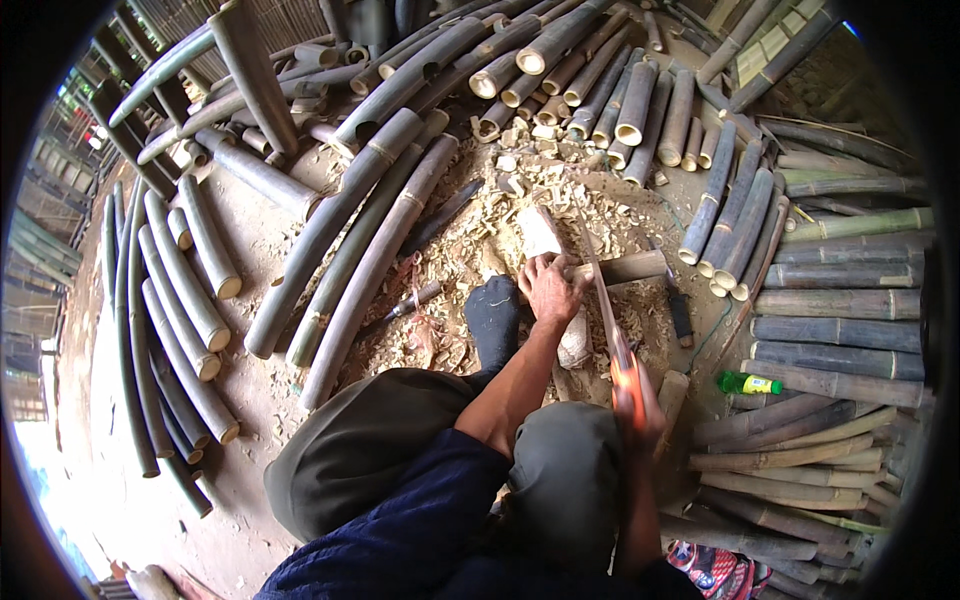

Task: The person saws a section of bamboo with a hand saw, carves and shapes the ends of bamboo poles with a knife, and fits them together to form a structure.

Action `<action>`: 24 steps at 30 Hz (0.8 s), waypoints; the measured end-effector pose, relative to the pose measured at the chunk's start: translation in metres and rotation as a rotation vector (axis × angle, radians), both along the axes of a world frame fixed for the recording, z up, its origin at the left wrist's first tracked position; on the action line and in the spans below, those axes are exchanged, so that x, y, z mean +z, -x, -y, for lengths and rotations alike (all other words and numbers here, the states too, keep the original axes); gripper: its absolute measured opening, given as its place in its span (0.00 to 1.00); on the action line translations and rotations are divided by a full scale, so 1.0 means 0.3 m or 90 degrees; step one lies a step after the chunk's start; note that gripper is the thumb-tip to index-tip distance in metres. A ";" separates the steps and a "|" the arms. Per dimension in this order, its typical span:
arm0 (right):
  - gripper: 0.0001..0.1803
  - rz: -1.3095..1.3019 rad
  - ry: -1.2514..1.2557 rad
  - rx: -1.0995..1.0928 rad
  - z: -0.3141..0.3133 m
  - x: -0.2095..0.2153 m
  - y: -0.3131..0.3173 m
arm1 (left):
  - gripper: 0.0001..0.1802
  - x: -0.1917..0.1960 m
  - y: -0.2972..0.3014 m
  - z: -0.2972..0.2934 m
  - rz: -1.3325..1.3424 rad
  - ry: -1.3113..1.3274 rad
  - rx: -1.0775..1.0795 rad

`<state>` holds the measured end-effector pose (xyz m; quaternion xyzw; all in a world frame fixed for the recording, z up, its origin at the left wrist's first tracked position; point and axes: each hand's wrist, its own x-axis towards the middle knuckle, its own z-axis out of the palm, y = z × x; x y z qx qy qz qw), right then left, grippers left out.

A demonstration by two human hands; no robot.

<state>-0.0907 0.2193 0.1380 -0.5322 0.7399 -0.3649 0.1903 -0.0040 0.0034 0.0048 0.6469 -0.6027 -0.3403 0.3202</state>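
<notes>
Left hand [552, 287] found clamped round bamboo piece [620, 267], pinning it on chopping block [545, 240] amid shavings [470, 250], presumably to steady it. Right hand [636, 400] closed on handle of long blade [603, 300] (motion-blurred), laid across the piece.

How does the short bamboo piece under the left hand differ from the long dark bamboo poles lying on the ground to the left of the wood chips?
The short bamboo piece is brief, pale brown, and gripped by the left hand. The long dark bamboo poles are much longer, grey-green, and lie untouched. The short piece lies nearly crosswise in the picture with the long blade from the right hand beside it; the poles run diagonally. Both are round bamboo.
</notes>
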 end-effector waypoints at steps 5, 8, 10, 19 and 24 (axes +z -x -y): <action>0.24 -0.211 0.040 0.055 -0.185 -0.040 0.024 | 0.22 0.010 0.007 0.000 0.030 -0.007 -0.013; 0.23 -0.004 -0.008 0.008 0.001 -0.112 0.042 | 0.24 0.017 0.008 -0.006 0.013 -0.032 -0.037; 0.24 0.069 0.164 0.032 0.294 -0.003 -0.029 | 0.24 -0.009 0.014 0.012 0.067 -0.006 -0.014; 0.31 0.100 0.290 -0.137 -0.156 0.281 0.112 | 0.32 -0.089 -0.087 0.093 -0.415 -0.191 0.010; 0.29 0.127 0.061 -0.241 -0.597 0.291 0.109 | 0.09 0.009 -0.225 0.152 -0.656 -0.206 0.286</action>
